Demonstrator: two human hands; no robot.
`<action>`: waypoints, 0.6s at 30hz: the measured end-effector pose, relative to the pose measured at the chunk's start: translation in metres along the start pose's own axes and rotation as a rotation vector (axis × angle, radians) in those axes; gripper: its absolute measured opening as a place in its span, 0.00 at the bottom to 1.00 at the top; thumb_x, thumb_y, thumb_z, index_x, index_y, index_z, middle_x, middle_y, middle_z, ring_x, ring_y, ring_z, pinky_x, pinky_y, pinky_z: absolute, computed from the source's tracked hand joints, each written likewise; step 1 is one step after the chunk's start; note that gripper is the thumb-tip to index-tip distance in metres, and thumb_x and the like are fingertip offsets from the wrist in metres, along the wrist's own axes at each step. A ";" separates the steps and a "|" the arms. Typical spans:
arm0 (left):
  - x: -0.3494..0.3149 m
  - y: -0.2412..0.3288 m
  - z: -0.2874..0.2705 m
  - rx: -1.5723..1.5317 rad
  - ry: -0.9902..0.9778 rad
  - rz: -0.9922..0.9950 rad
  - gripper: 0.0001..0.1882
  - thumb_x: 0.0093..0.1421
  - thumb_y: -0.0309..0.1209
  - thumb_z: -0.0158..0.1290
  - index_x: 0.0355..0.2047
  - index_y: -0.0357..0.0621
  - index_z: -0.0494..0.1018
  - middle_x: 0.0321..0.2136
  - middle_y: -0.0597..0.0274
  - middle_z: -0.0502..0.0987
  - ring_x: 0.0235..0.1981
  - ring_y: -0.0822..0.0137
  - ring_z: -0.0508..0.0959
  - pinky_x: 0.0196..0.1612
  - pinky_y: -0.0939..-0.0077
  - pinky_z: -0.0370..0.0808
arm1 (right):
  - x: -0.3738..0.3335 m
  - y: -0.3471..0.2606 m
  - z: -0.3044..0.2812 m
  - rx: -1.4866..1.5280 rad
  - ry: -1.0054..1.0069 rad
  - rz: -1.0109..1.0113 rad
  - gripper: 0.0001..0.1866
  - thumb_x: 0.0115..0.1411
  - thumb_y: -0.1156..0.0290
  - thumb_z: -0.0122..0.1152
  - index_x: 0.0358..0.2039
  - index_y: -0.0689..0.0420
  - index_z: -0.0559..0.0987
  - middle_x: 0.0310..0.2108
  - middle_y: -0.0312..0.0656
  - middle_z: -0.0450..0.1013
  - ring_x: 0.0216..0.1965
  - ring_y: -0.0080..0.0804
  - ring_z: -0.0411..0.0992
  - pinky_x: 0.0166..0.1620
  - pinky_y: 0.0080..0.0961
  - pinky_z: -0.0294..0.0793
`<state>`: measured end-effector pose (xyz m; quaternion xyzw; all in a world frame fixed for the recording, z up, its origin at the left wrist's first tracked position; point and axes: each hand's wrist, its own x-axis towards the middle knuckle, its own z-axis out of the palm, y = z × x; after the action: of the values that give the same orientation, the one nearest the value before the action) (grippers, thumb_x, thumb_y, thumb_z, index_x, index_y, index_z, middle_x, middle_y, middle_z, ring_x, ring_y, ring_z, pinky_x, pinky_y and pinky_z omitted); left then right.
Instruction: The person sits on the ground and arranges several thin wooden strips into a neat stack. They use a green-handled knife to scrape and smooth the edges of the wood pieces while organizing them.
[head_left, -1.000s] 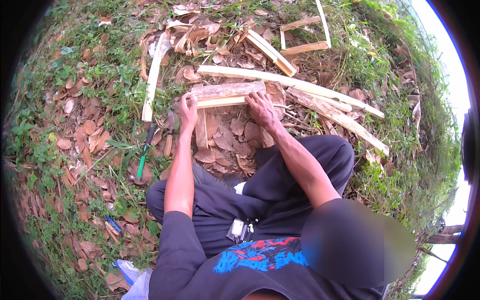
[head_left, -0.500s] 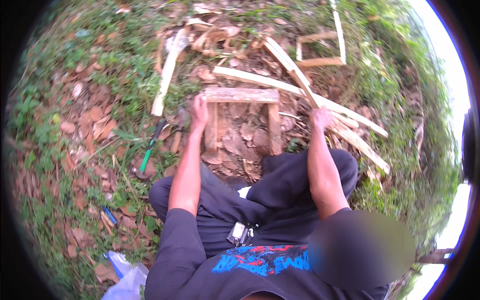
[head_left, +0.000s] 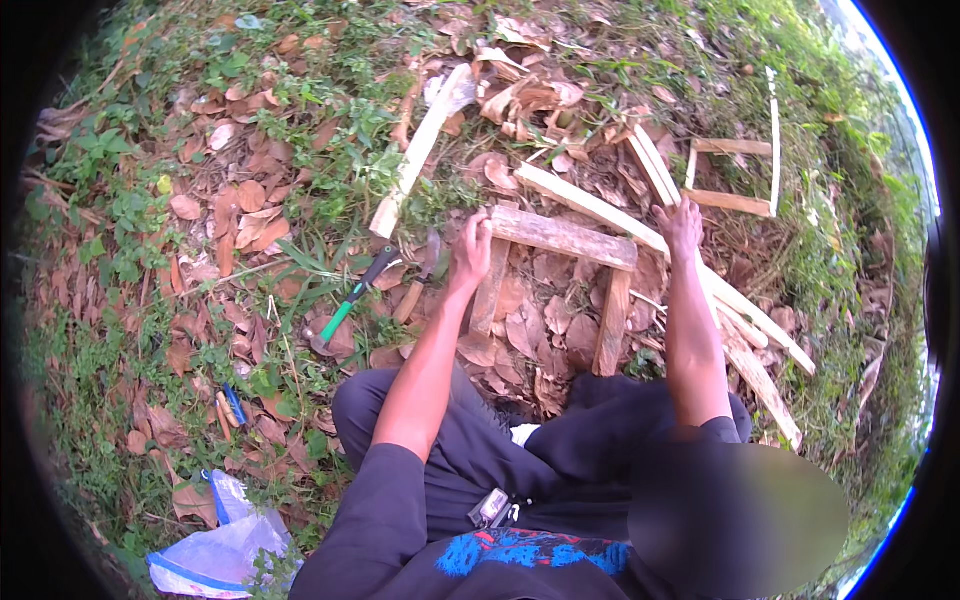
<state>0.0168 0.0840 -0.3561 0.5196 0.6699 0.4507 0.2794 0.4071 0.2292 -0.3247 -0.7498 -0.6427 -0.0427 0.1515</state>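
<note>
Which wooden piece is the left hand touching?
The weathered crosspiece of the U-shaped frame: the left hand meets its left end, while the loose pale strips lie clear of that hand.

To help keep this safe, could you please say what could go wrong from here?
The nearer wooden frame might shift, since only the left hand is at it, at one end. The right hand, at the pale strips, could catch a splinter if their edges are rough. The left forearm might brush the wooden-handled tool lying close beside it.

green grass [head_left: 845, 85], dry brown leaves [head_left: 262, 228], daylight
</note>
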 end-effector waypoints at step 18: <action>0.008 0.029 -0.015 0.107 0.109 0.033 0.14 0.61 0.36 0.51 0.43 0.42 0.71 0.32 0.53 0.73 0.34 0.58 0.76 0.39 0.66 0.73 | 0.028 -0.003 -0.073 0.007 -0.155 -0.148 0.26 0.57 0.53 0.59 0.48 0.60 0.69 0.45 0.53 0.70 0.50 0.52 0.68 0.48 0.49 0.67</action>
<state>0.0146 0.0888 -0.3227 0.5196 0.6985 0.4465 0.2070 0.4189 0.2361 -0.2478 -0.7010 -0.7060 0.0064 0.1004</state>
